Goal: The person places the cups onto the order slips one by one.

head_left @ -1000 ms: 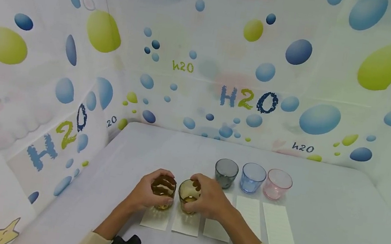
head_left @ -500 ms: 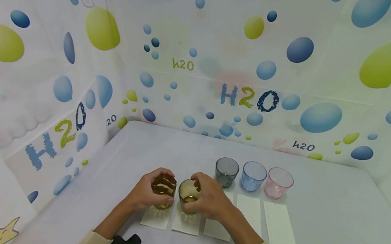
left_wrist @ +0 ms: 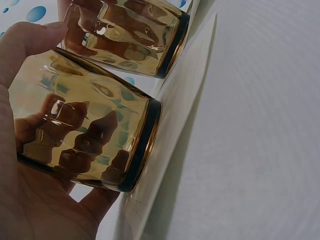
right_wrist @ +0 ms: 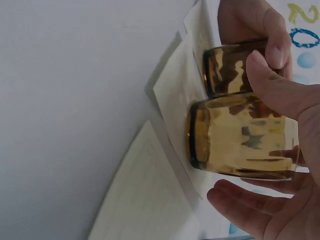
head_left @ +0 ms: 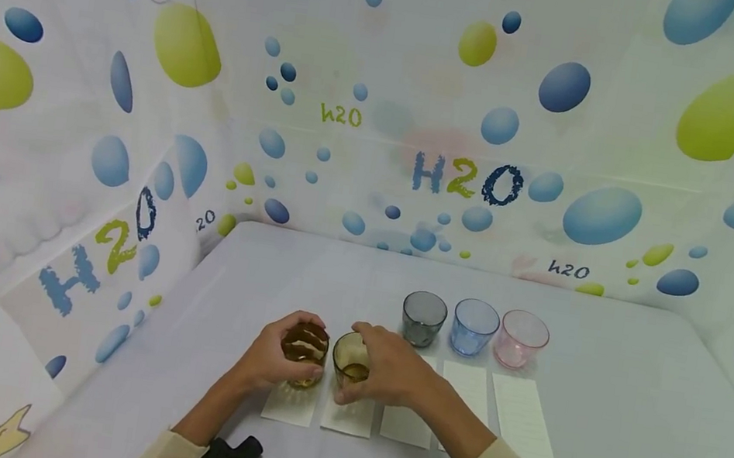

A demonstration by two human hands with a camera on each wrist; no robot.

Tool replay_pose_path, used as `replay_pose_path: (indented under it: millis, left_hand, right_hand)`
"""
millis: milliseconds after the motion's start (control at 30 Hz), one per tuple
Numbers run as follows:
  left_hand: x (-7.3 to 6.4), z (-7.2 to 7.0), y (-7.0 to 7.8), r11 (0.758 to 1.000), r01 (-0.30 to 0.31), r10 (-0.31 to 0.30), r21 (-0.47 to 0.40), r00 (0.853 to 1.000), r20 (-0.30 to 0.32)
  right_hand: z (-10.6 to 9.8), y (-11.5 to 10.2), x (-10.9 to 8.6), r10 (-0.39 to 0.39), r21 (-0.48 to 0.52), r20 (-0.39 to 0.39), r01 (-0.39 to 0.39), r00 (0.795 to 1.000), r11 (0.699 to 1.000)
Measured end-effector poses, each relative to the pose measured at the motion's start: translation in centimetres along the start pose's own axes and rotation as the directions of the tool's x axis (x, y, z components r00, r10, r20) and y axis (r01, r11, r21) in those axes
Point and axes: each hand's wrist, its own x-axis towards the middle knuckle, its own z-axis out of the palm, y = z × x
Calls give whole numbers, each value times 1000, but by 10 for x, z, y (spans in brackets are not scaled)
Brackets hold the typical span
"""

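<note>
Two amber glass tumblers stand upright side by side on white paper strips. Around the left tumbler [left_wrist: 107,137] my left hand [head_left: 268,356] is curled, its thumb at the near side and its fingers showing through the glass. My right hand [head_left: 398,370] surrounds the right tumbler [right_wrist: 245,135] with spread fingers. In the right wrist view a gap shows between the lower fingers [right_wrist: 240,205] and that tumbler, while the thumb lies along its other side. Each tumbler's base is on its own paper strip, the left strip [head_left: 287,410] and the second strip [head_left: 347,420].
Behind and to the right stand a grey tumbler [head_left: 423,321], a blue tumbler [head_left: 474,329] and a pink tumbler [head_left: 521,341] in a row. More paper strips [head_left: 525,427] lie in front of them. A patterned curtain [head_left: 365,143] hangs behind the white table [head_left: 638,408].
My right hand's thumb and fingers have spread slightly away from the right tumbler. Both tumblers and my left hand stay in place; the head view has tilted slightly.
</note>
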Motion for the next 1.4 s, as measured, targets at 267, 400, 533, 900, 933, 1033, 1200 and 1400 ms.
replay_pose_path:
  millis: [267,400,533,900,933,1033,1200,1400]
  left_hand:
    - [-2,1,0,1000,-17,17,-12,1000,0]
    - [-1,1,0,1000,-22,22,-16,1000,6]
    - [-1,1,2,1000,-19,19,-23,1000,10]
    - [0,4,4,1000,-25,25,-19,1000,2]
    - [0,4,5,1000,-25,25,-19,1000,0]
    - [0,4,5,1000,-21,21,-14,1000,-6]
    - [0,3,6,1000,-19,19,-20,1000,-8]
    - [0,3,3,1000,-18,18,-24,1000,-6]
  right_hand:
    - [-18,1,-3,-23,24,46,22,999,999]
    - [-23,2,-4,-40,27,49,39,998,999]
    - [-24,3,-6,-57,12,29,57,998,998]
    - [-28,10,-8,-152,-75,-114,144,982,987]
    - [-29,11,-8,-162,-71,-121,154,979,986]
    - [-32,14,-9,-205,-57,-144,198,968,978]
    - [-33,21,-8,-289,-80,-215,278,933,957]
    - [-32,30,-4,-364,-99,-286,350,886,931]
